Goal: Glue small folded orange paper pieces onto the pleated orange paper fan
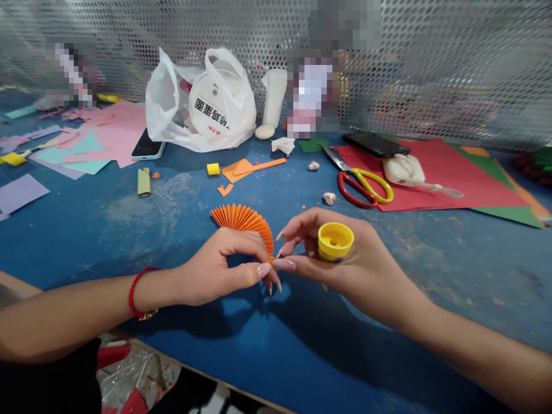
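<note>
An orange pleated paper fan [244, 219] lies spread behind my left hand [219, 261], whose thumb and fingers close on its narrow end. Touching that same end are the thumb and forefinger of my right hand [345, 253], tips pinched together close to my left thumb. Tucked in my right hand is a yellow tube [335, 240] that looks like a glue stick, its hollow round end facing up. The rest of it is hidden by my fingers. Beyond the fan, orange paper pieces [245, 169] and a small yellow cap [213, 169] rest on the blue table [181, 213].
Red-and-yellow-handled scissors [364, 187] lie right, against red paper [466, 178] with a white case [403, 170] and black phone [376, 144]. At the back stands a white plastic bag [172, 109]. Left are a green lighter [144, 182], another phone [148, 145] and pink paper [116, 129].
</note>
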A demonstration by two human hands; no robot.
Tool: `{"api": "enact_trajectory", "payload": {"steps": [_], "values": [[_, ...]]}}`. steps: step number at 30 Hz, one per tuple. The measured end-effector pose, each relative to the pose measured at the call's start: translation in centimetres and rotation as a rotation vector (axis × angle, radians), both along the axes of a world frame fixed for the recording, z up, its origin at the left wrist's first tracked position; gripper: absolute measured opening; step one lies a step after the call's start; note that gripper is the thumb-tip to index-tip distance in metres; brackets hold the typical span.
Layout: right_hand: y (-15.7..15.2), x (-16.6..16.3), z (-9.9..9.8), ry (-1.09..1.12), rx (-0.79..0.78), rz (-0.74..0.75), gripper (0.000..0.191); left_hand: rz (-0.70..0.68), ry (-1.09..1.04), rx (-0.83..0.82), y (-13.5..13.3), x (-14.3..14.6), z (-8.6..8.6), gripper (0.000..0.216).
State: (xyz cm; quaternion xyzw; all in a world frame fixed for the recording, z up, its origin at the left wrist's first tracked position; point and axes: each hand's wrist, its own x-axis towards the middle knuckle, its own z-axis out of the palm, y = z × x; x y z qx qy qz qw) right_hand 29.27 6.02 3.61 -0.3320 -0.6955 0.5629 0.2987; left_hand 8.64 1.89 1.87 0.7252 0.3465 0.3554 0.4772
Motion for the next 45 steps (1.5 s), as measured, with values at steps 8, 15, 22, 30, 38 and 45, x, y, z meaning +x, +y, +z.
{"api": "enact_trajectory", "payload": {"steps": [8,15,22,30,38,45], "values": [[0.6,0.1,-0.3,0.037,-0.358,0.129,0.037,-0.064,-0.117,-0.232,0.1,0.1,-0.3,0.024],[0.4,0.0,-0.6,0.049,-0.418,0.163,0.038,-0.075,-0.071,-0.193,-0.1,-0.1,-0.4,0.025],[-0.3,-0.2,0.0,0.053,-0.425,0.153,0.037,0.014,0.053,-0.070,-0.5,0.7,0.0,0.027],[-1.8,0.1,-0.1,-0.130,-0.135,0.125,0.031,-0.129,0.080,0.167,-1.1,0.9,-0.7,0.020],[-0.4,1.2,1.6,-0.287,0.030,0.289,0.023,-0.143,0.166,0.394,-0.8,0.4,-1.0,0.021],[-0.4,1.9,2.2,-0.596,0.288,0.472,0.019,-0.002,0.074,0.657,-1.2,0.3,-0.7,0.023]]}}
